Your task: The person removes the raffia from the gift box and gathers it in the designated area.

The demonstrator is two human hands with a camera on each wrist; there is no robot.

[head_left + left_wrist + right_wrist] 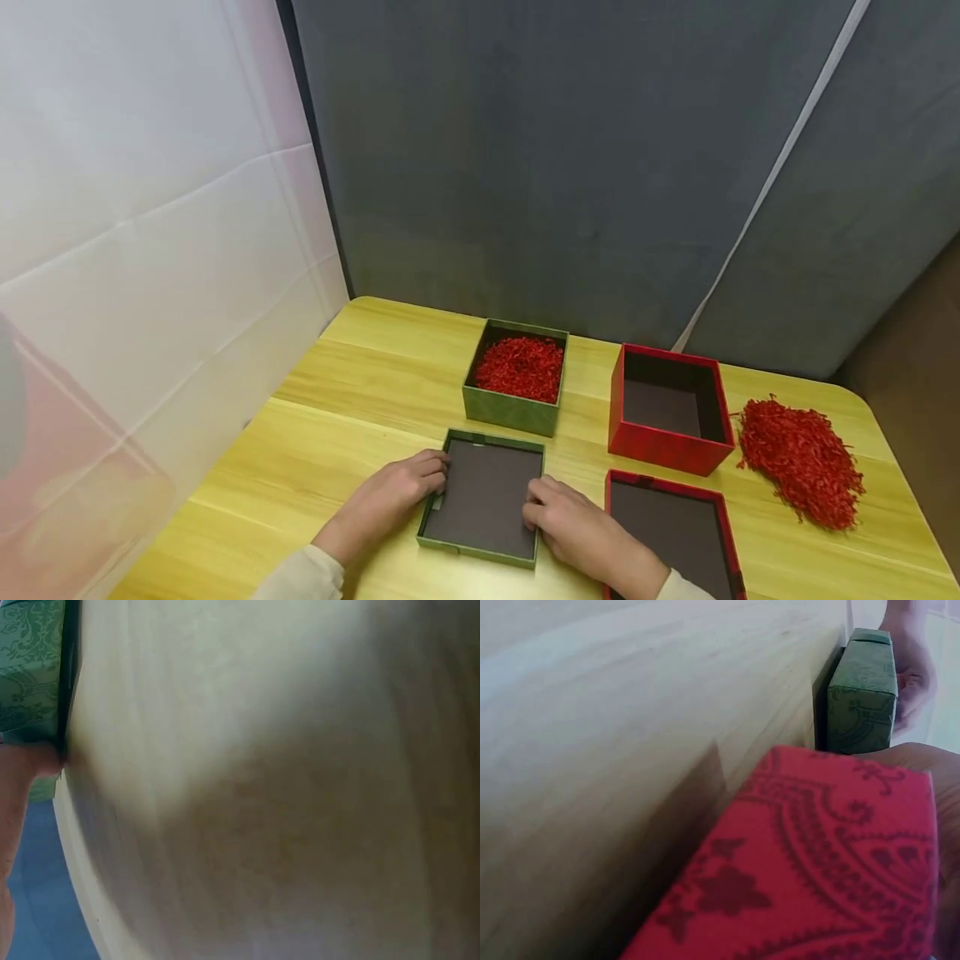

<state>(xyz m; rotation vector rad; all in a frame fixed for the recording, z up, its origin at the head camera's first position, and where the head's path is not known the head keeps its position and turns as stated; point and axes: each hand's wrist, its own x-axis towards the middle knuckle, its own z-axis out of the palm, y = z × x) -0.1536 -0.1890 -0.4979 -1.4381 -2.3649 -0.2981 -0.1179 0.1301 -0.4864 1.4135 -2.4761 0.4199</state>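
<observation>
A shallow green lid [483, 500] lies upside down on the wooden table [360, 400], its dark inside facing up. My left hand [433, 477] grips its left rim with curled fingers, and my right hand [534, 502] grips its right rim. Behind it stands a green box [510, 407] filled with red shredded paper [519, 367]. The right wrist view shows the green lid [862, 697] edge-on, my left hand [913, 671] beyond it, and the red lid [817, 862] close up. In the left wrist view, a finger [19, 787] touches the green lid [30, 667].
An empty red box [667, 442] stands to the right of the green one. A red lid [675, 525] lies upside down in front of it. A loose pile of red shredded paper [798, 458] sits near the table's right edge. Grey fabric and a white panel enclose the table.
</observation>
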